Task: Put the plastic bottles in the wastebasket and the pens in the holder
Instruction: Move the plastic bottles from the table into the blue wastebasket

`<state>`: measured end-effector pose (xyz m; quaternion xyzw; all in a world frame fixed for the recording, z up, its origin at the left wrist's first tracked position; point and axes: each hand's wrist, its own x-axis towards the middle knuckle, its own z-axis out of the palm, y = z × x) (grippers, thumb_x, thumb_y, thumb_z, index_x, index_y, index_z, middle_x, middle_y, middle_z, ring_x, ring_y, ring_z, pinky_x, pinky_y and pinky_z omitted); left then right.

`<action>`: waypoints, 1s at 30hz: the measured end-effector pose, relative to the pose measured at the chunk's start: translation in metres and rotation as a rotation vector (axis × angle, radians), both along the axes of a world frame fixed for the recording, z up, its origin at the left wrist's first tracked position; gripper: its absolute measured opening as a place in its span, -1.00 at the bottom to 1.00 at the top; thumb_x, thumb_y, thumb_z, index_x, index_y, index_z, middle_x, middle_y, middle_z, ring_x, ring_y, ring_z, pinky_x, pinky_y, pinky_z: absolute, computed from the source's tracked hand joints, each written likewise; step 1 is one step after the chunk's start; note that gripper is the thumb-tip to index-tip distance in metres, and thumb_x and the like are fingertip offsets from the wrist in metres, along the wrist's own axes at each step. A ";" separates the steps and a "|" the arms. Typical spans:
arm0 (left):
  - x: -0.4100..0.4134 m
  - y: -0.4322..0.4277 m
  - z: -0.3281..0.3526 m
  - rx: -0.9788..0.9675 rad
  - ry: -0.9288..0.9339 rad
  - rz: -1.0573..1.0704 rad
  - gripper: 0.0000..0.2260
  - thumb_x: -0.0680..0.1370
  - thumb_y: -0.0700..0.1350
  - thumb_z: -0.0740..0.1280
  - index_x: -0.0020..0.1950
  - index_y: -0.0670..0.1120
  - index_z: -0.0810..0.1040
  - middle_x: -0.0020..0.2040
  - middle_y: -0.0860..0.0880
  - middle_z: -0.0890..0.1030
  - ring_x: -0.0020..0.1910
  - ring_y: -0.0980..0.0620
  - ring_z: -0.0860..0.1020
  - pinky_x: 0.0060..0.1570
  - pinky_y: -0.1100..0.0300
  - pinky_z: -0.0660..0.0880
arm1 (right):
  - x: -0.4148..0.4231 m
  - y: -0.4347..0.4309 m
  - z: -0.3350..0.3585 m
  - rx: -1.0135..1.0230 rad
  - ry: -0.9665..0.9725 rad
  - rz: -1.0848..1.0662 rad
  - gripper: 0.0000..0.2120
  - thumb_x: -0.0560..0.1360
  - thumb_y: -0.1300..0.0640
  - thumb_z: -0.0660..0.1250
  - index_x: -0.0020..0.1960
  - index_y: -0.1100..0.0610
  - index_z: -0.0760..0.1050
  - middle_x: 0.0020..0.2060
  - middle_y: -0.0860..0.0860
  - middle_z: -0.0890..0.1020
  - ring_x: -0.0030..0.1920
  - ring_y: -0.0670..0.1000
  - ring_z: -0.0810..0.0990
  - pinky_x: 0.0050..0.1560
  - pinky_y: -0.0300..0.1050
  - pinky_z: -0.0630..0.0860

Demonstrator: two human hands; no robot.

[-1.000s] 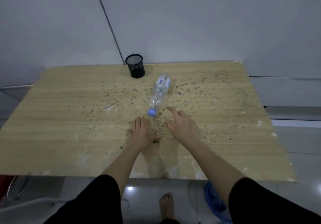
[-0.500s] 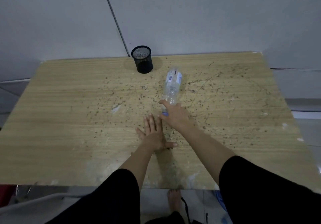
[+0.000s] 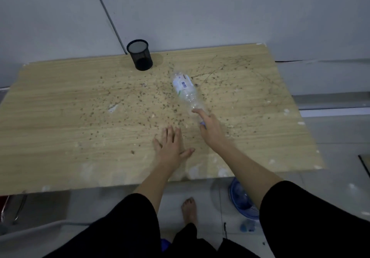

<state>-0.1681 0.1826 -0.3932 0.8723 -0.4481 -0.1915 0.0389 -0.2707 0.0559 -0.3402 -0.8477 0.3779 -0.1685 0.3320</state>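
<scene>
A clear plastic bottle [image 3: 185, 88] with a white label and a blue cap lies on the wooden table [image 3: 70, 117], its base pointing away from me. My right hand [image 3: 210, 127] is closed around its neck and cap end. Flat on the table just left of that, fingers spread, rests my left hand [image 3: 172, 147], holding nothing. A black mesh pen holder [image 3: 140, 54] stands upright at the table's far edge, left of the bottle. A blue wastebasket [image 3: 241, 199] sits on the floor under the table's near right edge, partly hidden by my right arm. No pens are visible.
Dark specks and white paint marks cover the table top. A grey panelled wall rises right behind the table. My bare foot [image 3: 190, 209] stands on the tiled floor below the near edge. Metal chair legs [image 3: 12, 207] show at the lower left.
My right hand reached forward from the table to the bottle's cap end and closed on it. The bottle has swung so its neck points to the right. The left hand stayed flat.
</scene>
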 end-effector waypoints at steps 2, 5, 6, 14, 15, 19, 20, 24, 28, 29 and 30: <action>-0.033 0.005 -0.001 -0.018 -0.016 -0.006 -0.16 0.43 0.44 0.07 0.56 0.02 -0.04 0.60 -0.09 -0.09 0.59 -0.09 -0.15 0.44 -0.33 -0.08 | -0.032 0.011 0.001 0.006 -0.014 -0.022 -0.45 0.43 0.41 0.14 0.34 0.02 0.37 -0.18 0.27 0.51 -0.14 0.21 0.46 -0.16 -0.04 0.36; -0.086 0.020 -0.004 -0.067 -0.065 -0.003 -0.25 0.49 0.35 0.12 0.55 -0.04 0.07 0.59 -0.12 0.04 0.58 -0.11 -0.04 0.43 -0.31 -0.02 | -0.090 0.033 -0.001 0.032 -0.069 -0.038 -0.51 0.42 0.40 0.17 0.30 0.08 0.33 -0.13 0.22 0.52 -0.13 0.22 0.48 -0.18 -0.07 0.33; -0.103 0.027 -0.006 -0.089 -0.086 -0.003 -0.30 0.52 0.30 0.13 0.54 -0.06 0.11 0.58 -0.13 0.07 0.58 -0.12 -0.01 0.43 -0.31 0.00 | -0.111 0.040 -0.003 0.050 -0.096 -0.050 -0.53 0.42 0.40 0.18 0.28 0.11 0.33 -0.11 0.20 0.52 -0.12 0.23 0.50 -0.17 -0.05 0.37; -0.184 0.065 -0.015 -0.210 -0.205 -0.086 -0.51 0.56 -0.05 0.24 0.47 -0.15 0.28 0.49 -0.24 0.30 0.50 -0.23 0.23 0.45 -0.29 0.12 | -0.265 0.097 -0.044 0.103 -0.166 -0.212 -0.57 0.47 0.40 0.24 0.32 0.21 0.30 0.22 0.15 0.47 0.16 0.11 0.48 0.06 -0.17 0.41; -0.193 0.067 -0.018 -0.242 -0.214 -0.113 -0.52 0.54 -0.11 0.26 0.45 -0.16 0.31 0.46 -0.25 0.33 0.48 -0.23 0.28 0.45 -0.30 0.14 | -0.280 0.102 -0.051 0.106 -0.173 -0.245 -0.58 0.47 0.41 0.24 0.30 0.21 0.31 0.20 0.16 0.47 0.14 0.12 0.50 0.03 -0.15 0.42; -0.233 0.072 -0.048 -0.291 -0.149 -0.213 -0.46 0.39 -0.25 0.33 0.39 -0.15 0.39 0.40 -0.23 0.40 0.42 -0.22 0.36 0.44 -0.24 0.10 | -0.336 0.124 -0.091 0.201 -0.182 -0.388 -0.57 0.50 0.39 0.23 0.31 0.12 0.28 0.16 -0.03 0.43 0.12 0.00 0.49 0.04 -0.18 0.45; -0.243 0.072 -0.060 -0.282 -0.112 -0.232 -0.44 0.37 -0.27 0.35 0.38 -0.15 0.40 0.40 -0.23 0.41 0.41 -0.23 0.38 0.43 -0.22 0.12 | -0.351 0.131 -0.106 0.240 -0.167 -0.430 -0.55 0.51 0.38 0.23 0.32 0.07 0.26 0.16 -0.08 0.40 0.11 -0.06 0.49 0.02 -0.27 0.45; -0.271 0.066 -0.123 -0.185 0.133 -0.176 -0.48 0.43 -0.30 0.29 0.40 -0.18 0.34 0.39 -0.20 0.39 0.34 -0.21 0.40 0.31 -0.05 0.40 | -0.404 0.157 -0.177 0.302 -0.037 -0.536 -0.55 0.53 0.34 0.23 0.30 -0.04 0.24 0.11 -0.06 0.39 -0.08 -0.17 0.50 -0.14 -0.38 0.51; -0.282 0.039 -0.199 -0.068 0.390 0.059 -0.55 0.52 -0.29 0.22 0.41 -0.21 0.31 0.33 -0.22 0.39 0.26 -0.16 0.42 0.11 0.18 0.38 | -0.424 0.156 -0.254 0.285 0.139 -0.541 -0.60 0.54 0.35 0.22 0.33 0.12 0.27 0.08 0.09 0.45 -0.13 0.16 0.55 -0.20 0.01 0.50; -0.283 0.031 -0.220 -0.038 0.442 0.107 -0.55 0.53 -0.30 0.22 0.43 -0.22 0.30 0.34 -0.24 0.39 0.26 -0.17 0.44 0.10 0.21 0.36 | -0.424 0.152 -0.275 0.280 0.184 -0.526 -0.62 0.54 0.36 0.21 0.33 0.17 0.29 0.10 0.16 0.46 -0.13 0.19 0.54 -0.21 0.01 0.49; -0.284 0.023 -0.240 -0.007 0.486 0.146 -0.55 0.54 -0.30 0.22 0.44 -0.23 0.28 0.36 -0.26 0.39 0.26 -0.18 0.45 0.09 0.21 0.36 | -0.423 0.146 -0.295 0.286 0.219 -0.516 -0.63 0.54 0.38 0.20 0.32 0.20 0.30 0.10 0.20 0.47 -0.12 0.20 0.54 -0.20 0.02 0.50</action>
